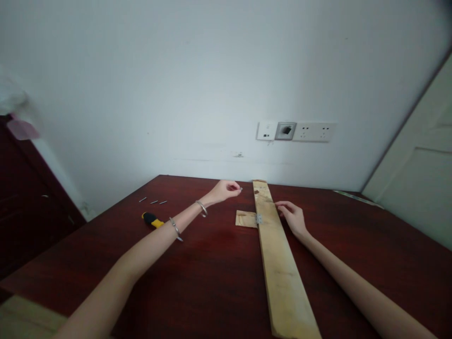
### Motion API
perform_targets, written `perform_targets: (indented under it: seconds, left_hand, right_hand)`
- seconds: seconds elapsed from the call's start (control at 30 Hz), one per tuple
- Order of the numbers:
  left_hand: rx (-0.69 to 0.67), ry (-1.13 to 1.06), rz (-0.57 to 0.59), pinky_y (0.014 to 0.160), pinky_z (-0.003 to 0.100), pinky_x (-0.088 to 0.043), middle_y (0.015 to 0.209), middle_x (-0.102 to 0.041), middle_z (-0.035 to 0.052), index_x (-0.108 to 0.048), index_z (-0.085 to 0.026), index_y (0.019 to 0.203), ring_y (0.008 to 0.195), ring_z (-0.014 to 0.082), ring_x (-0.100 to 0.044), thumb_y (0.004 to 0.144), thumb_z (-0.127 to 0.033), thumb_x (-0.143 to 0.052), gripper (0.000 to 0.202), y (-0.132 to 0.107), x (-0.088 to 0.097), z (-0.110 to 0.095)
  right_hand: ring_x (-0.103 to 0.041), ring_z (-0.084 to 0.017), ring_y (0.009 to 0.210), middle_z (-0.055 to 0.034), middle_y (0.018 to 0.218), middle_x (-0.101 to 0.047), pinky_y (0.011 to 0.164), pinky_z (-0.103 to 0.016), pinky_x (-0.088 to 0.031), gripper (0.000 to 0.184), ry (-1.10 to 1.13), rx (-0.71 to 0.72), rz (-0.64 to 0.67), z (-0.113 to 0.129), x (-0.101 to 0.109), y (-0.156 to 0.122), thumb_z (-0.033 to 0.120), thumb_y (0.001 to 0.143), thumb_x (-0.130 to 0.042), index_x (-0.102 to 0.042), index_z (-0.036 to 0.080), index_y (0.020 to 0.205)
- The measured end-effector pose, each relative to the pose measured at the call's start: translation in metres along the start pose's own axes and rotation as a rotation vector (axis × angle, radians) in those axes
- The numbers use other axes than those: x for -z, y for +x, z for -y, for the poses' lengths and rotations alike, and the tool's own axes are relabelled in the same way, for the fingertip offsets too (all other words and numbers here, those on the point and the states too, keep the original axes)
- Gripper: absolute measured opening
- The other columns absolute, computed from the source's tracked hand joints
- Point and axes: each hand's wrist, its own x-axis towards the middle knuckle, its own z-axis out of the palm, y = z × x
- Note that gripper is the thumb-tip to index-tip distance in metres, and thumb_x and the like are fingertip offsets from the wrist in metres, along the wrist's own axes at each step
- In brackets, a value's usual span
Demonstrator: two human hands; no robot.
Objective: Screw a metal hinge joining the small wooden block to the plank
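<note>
A long pale wooden plank (280, 263) lies lengthwise on the dark red table (212, 263). A small wooden piece (246, 219) is joined to its left edge by a small metal hinge (259, 219). My left hand (226, 190) hovers left of the plank's far end, fingers pinched on a small screw (240, 189). My right hand (293, 215) rests at the plank's right edge, fingers curled against the wood, level with the hinge.
A yellow and black handled screwdriver (152, 220) lies on the table to the left, with three loose screws (153, 201) beyond it. Wall sockets (295, 131) sit above the table's far edge. A dark cabinet (24, 202) stands left, a white door (420, 174) right.
</note>
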Motion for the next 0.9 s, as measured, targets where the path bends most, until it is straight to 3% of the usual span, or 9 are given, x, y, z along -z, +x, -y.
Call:
perform_targets:
  seconds: [0.1,0.2,0.37,0.6,0.9]
  left_hand:
    - [-0.027,-0.086,0.011,0.067,0.023,-0.046,0.075,-0.067,0.0050,-0.067,-0.010,0.079,0.068,0.0116,-0.059,0.074,-0.026,-0.067,0.017,-0.005,-0.035,-0.006]
    - [-0.007,-0.123,0.012,0.069,0.024,-0.047,0.077,-0.067,0.0048,-0.067,-0.010,0.080,0.070,0.0124,-0.060,0.076,-0.027,-0.067,0.017,-0.014,-0.052,-0.009]
    - [0.022,-0.113,-0.028,0.075,0.026,-0.049,0.080,-0.069,0.0051,-0.068,-0.012,0.079,0.075,0.0144,-0.063,0.077,-0.027,-0.066,0.015,-0.027,-0.055,-0.007]
    - [0.025,-0.121,-0.096,0.078,0.028,-0.050,0.084,-0.069,0.0055,-0.067,-0.013,0.079,0.080,0.0162,-0.064,0.078,-0.030,-0.066,0.016,-0.032,-0.055,-0.005]
    - [-0.021,-0.152,-0.037,0.080,0.027,-0.049,0.088,-0.069,0.0060,-0.067,-0.013,0.083,0.083,0.0166,-0.064,0.082,-0.029,-0.064,0.016,-0.036,-0.067,-0.009]
  right_hand:
    - [-0.062,-0.022,0.079,-0.0081,0.086,-0.070,0.068,-0.034,-0.050,0.023,-0.027,0.089,0.019,0.007,-0.002,-0.004,0.038,0.071,-0.062,-0.070,0.018,0.078]
    - [-0.062,-0.022,0.081,-0.0067,0.085,-0.069,0.072,-0.034,-0.049,0.021,-0.041,0.171,0.084,0.020,-0.007,-0.008,0.039,0.073,-0.063,-0.070,0.019,0.077]
    - [-0.062,-0.020,0.080,-0.0070,0.089,-0.069,0.066,-0.030,-0.049,0.022,-0.033,0.244,0.180,0.047,-0.019,-0.012,0.040,0.078,-0.063,-0.072,0.020,0.083]
    - [-0.065,-0.021,0.086,-0.0085,0.096,-0.071,0.064,-0.028,-0.050,0.026,-0.016,0.241,0.258,0.069,-0.030,-0.022,0.042,0.079,-0.064,-0.075,0.022,0.090]
    - [-0.065,-0.020,0.083,-0.0075,0.092,-0.072,0.062,-0.027,-0.050,0.024,0.004,0.216,0.286,0.080,-0.034,-0.030,0.041,0.076,-0.068,-0.075,0.022,0.088]
